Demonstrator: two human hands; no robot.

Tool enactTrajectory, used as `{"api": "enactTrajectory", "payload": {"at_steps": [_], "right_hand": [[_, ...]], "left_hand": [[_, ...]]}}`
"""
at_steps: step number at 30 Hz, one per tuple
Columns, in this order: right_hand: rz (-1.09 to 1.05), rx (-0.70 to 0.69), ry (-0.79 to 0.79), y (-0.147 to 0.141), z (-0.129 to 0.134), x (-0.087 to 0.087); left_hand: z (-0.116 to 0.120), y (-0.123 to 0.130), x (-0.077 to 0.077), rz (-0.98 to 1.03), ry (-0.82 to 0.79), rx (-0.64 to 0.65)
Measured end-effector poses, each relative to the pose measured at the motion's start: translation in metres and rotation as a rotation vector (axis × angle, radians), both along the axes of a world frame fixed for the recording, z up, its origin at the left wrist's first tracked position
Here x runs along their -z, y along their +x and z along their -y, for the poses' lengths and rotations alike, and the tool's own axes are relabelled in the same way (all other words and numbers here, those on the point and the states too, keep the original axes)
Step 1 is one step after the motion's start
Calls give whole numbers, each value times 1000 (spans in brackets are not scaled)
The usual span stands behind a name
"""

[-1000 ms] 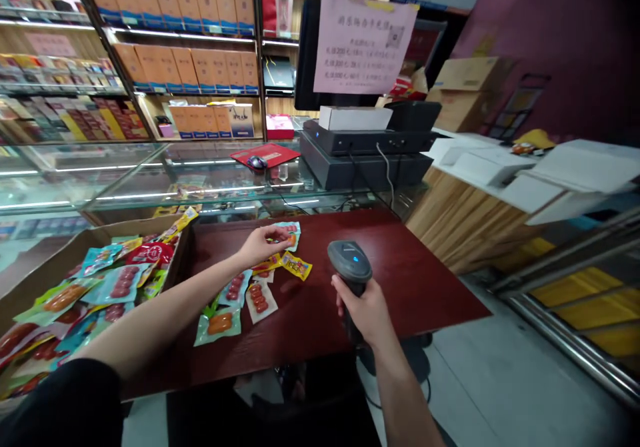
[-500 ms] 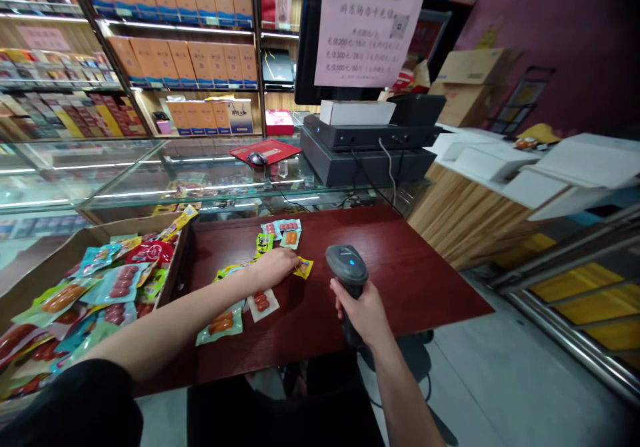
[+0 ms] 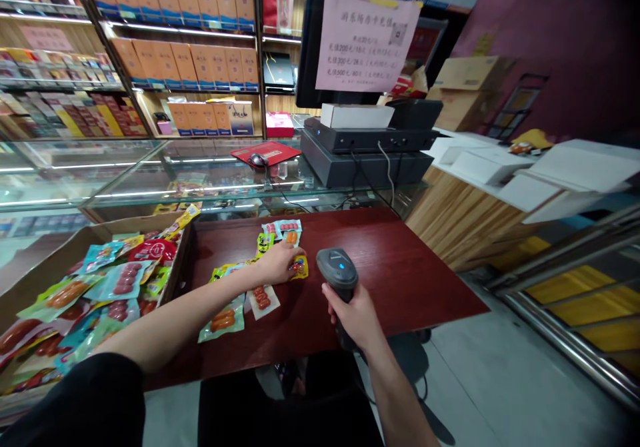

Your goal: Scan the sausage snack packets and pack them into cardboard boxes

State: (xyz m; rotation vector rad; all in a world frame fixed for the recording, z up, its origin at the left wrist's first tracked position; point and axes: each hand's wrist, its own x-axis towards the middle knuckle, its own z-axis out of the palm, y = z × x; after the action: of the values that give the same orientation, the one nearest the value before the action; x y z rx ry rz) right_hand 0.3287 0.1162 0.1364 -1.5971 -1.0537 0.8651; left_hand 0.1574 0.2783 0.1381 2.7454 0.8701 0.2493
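Note:
My right hand [image 3: 354,314] is wrapped round the handle of a dark barcode scanner [image 3: 338,268], whose blue light shows. On the dark red table, my left hand [image 3: 280,262] has its fingertips on a small yellow snack packet [image 3: 300,267]; whether they pinch it is hard to see. Beyond that hand lie a green packet [image 3: 265,242] and several pale blue ones [image 3: 289,226]. Nearer to me are a packet of red sausages [image 3: 262,299] and a packet of orange ones [image 3: 223,320]. More yellow-green packets lie partly under my left forearm.
An open cardboard box [image 3: 183,250] full of snack packets stands at the left. Behind the table [image 3: 400,267] are a glass counter [image 3: 210,167], a mouse [image 3: 257,160] on a red mat, and a monitor with a pink notice [image 3: 367,40] above a black cash drawer [image 3: 365,164].
The scanner and my right hand have shifted slightly left. My left hand has turned a little, and the yellow packet at its fingertips has moved slightly left and shows more of its face.

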Motion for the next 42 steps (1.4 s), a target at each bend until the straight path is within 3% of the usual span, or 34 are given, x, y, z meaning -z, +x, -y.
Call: {"api": "enactTrajectory", "payload": {"at_steps": [4, 8, 11, 14, 19, 25, 37, 42], "right_hand": [[0, 0, 17, -3, 3, -3], [-14, -14, 75, -12, 2, -14], [-28, -63, 114, -25, -2, -29], [-23, -102, 159, -42, -8, -44], [15, -99, 198, -65, -23, -57], [60, -65, 206, -68, -32, -56], [34, -78, 214, -67, -30, -58], [13, -123, 206, -69, -30, -58]], "left_hand": [[-5, 1, -9, 163, -154, -127], [-19, -6, -23, 643, -464, -322], [-33, -20, -38, 971, -763, -350], [-42, -35, -54, 1086, -920, -359], [-47, -50, -65, 1167, -995, -323], [-51, -49, -64, 1220, -1044, -346], [-53, -51, -62, 1212, -1040, -343], [-60, -58, -65, 1272, -949, -393]]}}
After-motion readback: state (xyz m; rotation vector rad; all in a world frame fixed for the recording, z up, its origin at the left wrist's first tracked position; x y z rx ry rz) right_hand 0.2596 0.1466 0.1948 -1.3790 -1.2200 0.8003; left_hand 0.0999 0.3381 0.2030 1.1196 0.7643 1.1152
